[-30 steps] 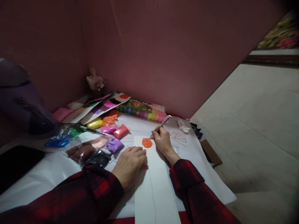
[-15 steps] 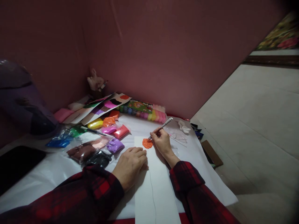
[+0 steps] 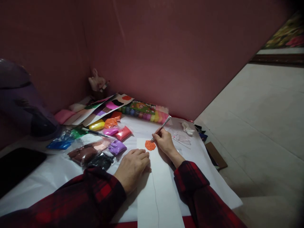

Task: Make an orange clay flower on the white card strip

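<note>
A fork (image 3: 166, 122) is pinched in my right hand (image 3: 165, 142), its tines down on a round patch of orange clay (image 3: 150, 145). The patch has a rough, grooved surface and sits at the far end of a long white paper strip (image 3: 158, 193). A thin drawn line runs down the strip from it. My left hand (image 3: 134, 166) lies palm down on the strip's left edge, fingers stretched and close together, just below the clay. Its thumb is partly tucked beneath.
Left of my hands lie several bagged clays, including a purple one (image 3: 117, 147) and a black one (image 3: 101, 161), plus a pen (image 3: 97, 133). Behind are decorated sheets (image 3: 108, 110) and a clay pack (image 3: 144, 110). A dark tablet-like slab (image 3: 21, 171) lies at left; crumpled white scraps (image 3: 187, 129) at right.
My right hand has tilted the fork more upright, and its handle end has moved slightly left and down. The left hand stays in place on the strip.
</note>
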The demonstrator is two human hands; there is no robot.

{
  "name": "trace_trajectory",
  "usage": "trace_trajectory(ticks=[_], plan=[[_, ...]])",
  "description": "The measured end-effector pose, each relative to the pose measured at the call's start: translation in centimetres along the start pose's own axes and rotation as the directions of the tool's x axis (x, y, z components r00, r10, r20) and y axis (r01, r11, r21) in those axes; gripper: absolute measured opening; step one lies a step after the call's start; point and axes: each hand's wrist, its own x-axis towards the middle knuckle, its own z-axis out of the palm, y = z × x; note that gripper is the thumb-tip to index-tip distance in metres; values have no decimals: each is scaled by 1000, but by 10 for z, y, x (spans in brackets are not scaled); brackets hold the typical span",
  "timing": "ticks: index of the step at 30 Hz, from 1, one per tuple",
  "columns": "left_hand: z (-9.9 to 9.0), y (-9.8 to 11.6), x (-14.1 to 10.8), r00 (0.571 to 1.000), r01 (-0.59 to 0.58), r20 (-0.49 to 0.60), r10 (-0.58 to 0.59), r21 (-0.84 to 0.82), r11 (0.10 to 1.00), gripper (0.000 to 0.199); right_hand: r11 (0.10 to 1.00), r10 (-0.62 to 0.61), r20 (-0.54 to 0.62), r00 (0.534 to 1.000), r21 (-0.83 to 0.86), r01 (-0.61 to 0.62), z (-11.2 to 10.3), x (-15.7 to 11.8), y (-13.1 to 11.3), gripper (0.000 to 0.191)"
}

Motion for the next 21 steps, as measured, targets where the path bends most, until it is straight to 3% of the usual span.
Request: trace_trajectory(ticks=[21], plan=[[0,1,0,1000,-11,-13,11,35,999,9,988,-128,-21,992,-87,126,2,-2,4,9]])
